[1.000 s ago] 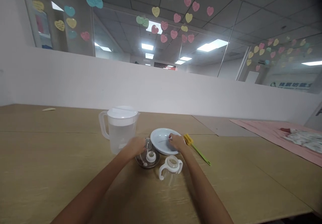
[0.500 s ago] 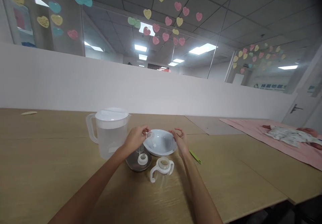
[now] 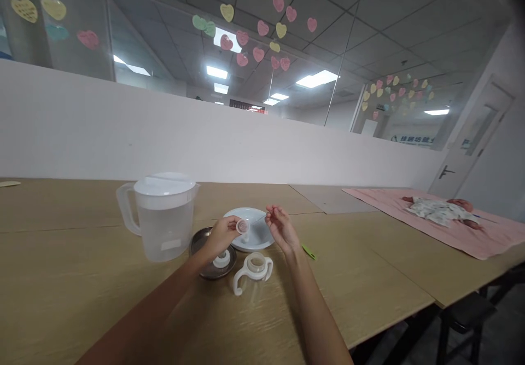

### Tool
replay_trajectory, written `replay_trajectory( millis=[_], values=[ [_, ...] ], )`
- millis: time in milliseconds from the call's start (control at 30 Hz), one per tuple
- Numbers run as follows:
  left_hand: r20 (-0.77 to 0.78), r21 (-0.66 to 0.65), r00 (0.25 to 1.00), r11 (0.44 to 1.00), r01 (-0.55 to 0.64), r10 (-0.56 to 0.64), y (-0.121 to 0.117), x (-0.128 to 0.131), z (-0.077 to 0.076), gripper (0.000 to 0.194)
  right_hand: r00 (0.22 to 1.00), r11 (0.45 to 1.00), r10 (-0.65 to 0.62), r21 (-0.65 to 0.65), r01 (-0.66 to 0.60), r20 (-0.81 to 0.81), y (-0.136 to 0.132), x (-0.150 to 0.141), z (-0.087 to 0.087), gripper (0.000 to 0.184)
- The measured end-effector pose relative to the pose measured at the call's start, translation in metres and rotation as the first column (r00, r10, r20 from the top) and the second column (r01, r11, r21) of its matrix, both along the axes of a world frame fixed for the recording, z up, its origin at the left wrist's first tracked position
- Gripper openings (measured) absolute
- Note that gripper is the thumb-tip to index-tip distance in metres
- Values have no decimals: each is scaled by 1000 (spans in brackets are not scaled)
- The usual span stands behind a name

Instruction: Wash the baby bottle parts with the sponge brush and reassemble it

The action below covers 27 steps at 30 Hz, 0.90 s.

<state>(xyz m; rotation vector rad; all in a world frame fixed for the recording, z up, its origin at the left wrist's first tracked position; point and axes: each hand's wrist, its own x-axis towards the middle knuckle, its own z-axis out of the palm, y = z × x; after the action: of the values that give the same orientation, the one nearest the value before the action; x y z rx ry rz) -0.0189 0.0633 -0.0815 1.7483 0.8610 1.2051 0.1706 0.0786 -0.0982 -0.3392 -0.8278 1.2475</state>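
My left hand (image 3: 223, 235) pinches a small clear bottle nipple (image 3: 242, 226), its round rim facing me, over the near side of a white bowl (image 3: 266, 241). Above the bowl's right side, my right hand (image 3: 282, 229) has its fingertips together on a thin stick-like thing (image 3: 261, 218), too fine to make out clearly. Just in front of the bowl stands a clear baby bottle with a white two-handled collar (image 3: 256, 265) and an open mouth. Below my left hand, a white ring-shaped cap (image 3: 222, 259) lies in a metal tray (image 3: 210, 272), partly hidden by my wrist.
A lidded clear pitcher (image 3: 166, 222) of water stands on the left. Right of my right hand lies a green slim tool (image 3: 308, 251). A baby doll (image 3: 437, 210) in patterned clothes rests on a pink cloth (image 3: 385, 206) at far right. A white wall (image 3: 123, 140) backs the table.
My left hand has turned the nipple so its rim faces me. My right hand has rotated, palm more upward, and come closer to it. The view has shifted right.
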Motion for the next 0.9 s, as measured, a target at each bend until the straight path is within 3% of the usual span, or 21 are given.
replay_trajectory(
  millis=[200,600,900],
  values=[
    [16,-114,999,993,33,-31,-5,-2,-3,27,994,999,-12,36,16,-104,0,0,-3,14],
    [49,-114,998,992,48,-42,2,1,-12,31,997,1000,-3,30,6,-82,-1,-5,-4,21],
    [0,-126,999,991,42,-43,1,0,-14,29,983,994,-100,55,92,155,-1,-6,-5,20]
  ],
)
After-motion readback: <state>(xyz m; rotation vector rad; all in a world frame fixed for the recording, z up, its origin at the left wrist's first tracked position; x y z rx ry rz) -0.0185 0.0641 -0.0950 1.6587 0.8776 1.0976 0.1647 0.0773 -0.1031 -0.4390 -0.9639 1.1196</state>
